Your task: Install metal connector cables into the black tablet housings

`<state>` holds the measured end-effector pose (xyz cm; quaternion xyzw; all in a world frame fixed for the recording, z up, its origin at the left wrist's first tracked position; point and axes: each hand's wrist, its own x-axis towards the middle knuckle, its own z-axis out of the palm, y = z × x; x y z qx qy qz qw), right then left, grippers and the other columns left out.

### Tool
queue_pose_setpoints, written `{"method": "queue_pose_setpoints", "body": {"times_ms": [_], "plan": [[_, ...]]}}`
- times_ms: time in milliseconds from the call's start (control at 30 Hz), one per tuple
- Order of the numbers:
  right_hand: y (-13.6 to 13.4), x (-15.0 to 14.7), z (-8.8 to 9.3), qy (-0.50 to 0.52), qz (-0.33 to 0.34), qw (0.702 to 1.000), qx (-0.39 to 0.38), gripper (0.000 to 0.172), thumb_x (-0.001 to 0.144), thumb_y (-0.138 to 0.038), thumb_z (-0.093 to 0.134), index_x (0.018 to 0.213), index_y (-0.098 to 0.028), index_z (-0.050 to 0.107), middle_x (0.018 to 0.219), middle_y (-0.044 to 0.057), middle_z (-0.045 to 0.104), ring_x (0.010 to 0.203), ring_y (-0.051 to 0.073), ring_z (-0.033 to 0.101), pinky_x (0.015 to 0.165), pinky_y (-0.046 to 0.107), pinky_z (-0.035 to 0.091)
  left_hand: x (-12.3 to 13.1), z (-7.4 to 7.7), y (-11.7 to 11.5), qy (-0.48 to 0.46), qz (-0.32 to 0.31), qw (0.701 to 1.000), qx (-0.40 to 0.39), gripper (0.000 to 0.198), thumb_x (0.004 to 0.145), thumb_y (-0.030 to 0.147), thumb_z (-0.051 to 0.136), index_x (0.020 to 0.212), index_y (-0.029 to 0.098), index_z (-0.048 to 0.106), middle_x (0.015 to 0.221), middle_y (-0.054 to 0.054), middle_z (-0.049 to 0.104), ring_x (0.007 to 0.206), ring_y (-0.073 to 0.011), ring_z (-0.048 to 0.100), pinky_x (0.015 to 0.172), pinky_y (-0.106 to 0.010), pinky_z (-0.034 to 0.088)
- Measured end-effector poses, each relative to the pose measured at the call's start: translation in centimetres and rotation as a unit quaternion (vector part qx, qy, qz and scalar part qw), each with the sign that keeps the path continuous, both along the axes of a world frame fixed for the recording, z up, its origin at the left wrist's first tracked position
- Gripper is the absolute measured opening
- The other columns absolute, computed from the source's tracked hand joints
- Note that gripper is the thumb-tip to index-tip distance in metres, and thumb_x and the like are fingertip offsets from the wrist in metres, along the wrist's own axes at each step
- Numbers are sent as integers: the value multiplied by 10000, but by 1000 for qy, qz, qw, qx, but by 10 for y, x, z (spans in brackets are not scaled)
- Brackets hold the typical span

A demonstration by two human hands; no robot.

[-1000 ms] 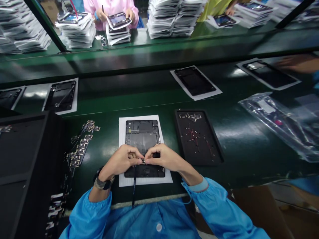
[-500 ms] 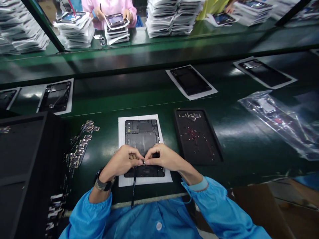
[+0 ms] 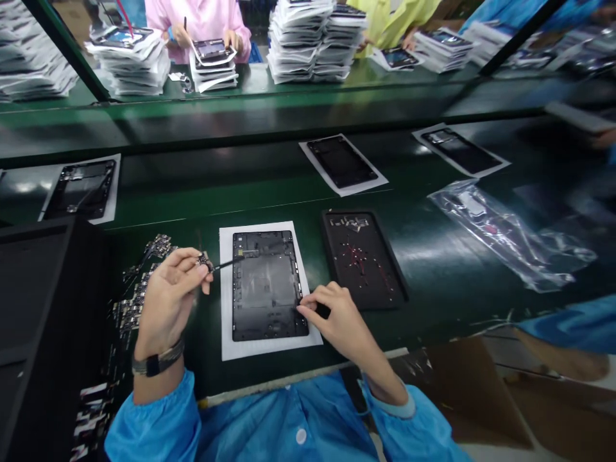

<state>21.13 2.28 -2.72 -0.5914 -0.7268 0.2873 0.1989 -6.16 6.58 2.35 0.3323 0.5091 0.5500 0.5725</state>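
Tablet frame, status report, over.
Left hand pinches small flex part, left of frame. Right hand touches frame's right edge. Frame flat on white sheet.

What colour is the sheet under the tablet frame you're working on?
White; the sheet shows plainly around the black tablet frame in the head view.

Bright blue smock [image 3: 250,430], long sleeves [image 3: 158,417] — elastic cuffs. White snap button [image 3: 301,436] on the front. Dark-faced wristwatch [image 3: 154,365] on the left wrist.
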Motion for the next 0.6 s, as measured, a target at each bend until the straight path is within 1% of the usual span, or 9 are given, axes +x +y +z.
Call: {"method": "queue_pose_setpoints", "body": {"times_ms": [67,133,200,333,433,500,600], "plan": [[-8,-11,-10,-30,-33,999,22,168,876,-357,623,808,-208,660,674,21,613,759,213,513,695,340,309,3,-3,1,-12,-4,1000,0,351,599,164,811,914,143,657,705,-14,636,570,-106,587,520,-190,480],[-13,-21,-17,-52,-63,996,42,164,863,-352,639,793,-203,640,655,14,578,741,211,498,675,330,291,7,-7,1,-17,-15,1000,-4,306,601,167,812,866,127,663,728,-18,638,588,-111,600,543,-200,489],[-16,-27,-22,-60,-78,994,51,156,862,-328,640,766,-206,624,649,10,552,730,209,486,666,325,279,11,-12,2,-20,-26,999,-6,264,601,168,815,805,125,653,751,-15,640,583,-99,590,555,-202,481],[-20,-34,-24,-56,-79,994,49,174,889,-272,591,727,-209,597,646,8,524,714,204,471,664,325,275,21,-23,2,-9,-54,998,-16,276,611,181,807,818,125,634,762,-5,628,580,-66,528,512,-170,413],[-22,-35,-22,-60,-71,994,54,157,884,-236,572,730,-210,584,678,16,545,737,211,476,673,330,278,32,-31,1,11,-103,994,-38,284,622,200,781,810,131,580,711,4,595,567,-74,524,465,-166,383],[-24,-36,-19,-50,-54,995,62,127,877,-211,556,751,-209,576,727,28,574,762,215,481,682,333,291,41,-36,-1,45,-146,987,-43,328,643,203,744,904,149,554,693,26,561,548,-90,548,446,-173,397],[-25,-37,-15,-25,-22,997,66,102,857,-157,529,769,-206,549,815,44,610,802,219,490,703,334,320,51,-42,-6,118,-202,972,-34,495,693,189,665,1157,201,494,756,41,527,549,-107,591,430,-181,428]]}}
